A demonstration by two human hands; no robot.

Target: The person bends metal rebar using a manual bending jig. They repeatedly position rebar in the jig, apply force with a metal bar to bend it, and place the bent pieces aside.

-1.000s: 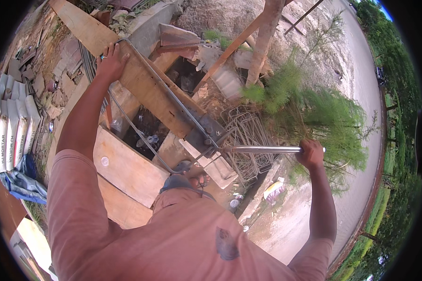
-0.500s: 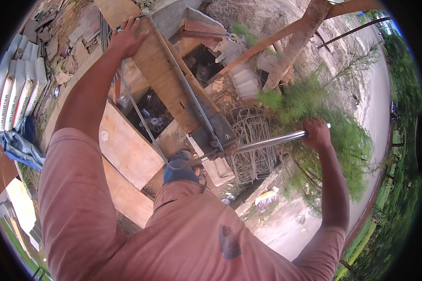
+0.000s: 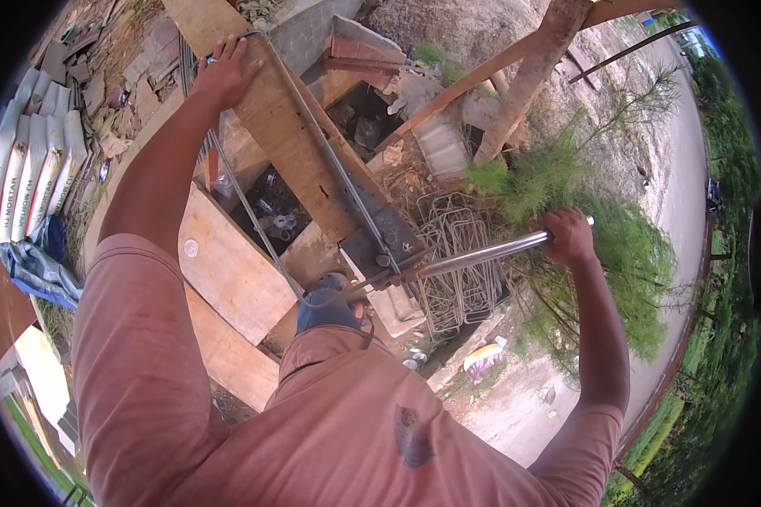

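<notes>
My left hand (image 3: pixel 225 76) lies on a long wooden board (image 3: pixel 283 127), its fingers closed over the far part of a bent steel rod (image 3: pixel 334 156). One length of the rod runs along the board to a dark metal plate with pegs (image 3: pixel 386 239); another comes back toward my waist. My right hand (image 3: pixel 569 237) is wrapped around the outer end of a shiny metal pipe (image 3: pixel 486 256). The pipe's inner end meets a rusty bar beside the plate, where the rod passes. Exactly how they touch there is too small to tell.
Beneath the pipe lies a heap of bent steel stirrups (image 3: pixel 457 296), beside a feathery green bush (image 3: pixel 600 253). Plywood sheets (image 3: pixel 237 262) flank a dark opening (image 3: pixel 271 207). Stacked white bags (image 3: pixel 38 169) stand at left. Crossed timbers (image 3: pixel 528 80) rise at far right.
My right hand and the pipe's outer end have shifted slightly up and left in the view. My left hand keeps its place on the rod and board.
</notes>
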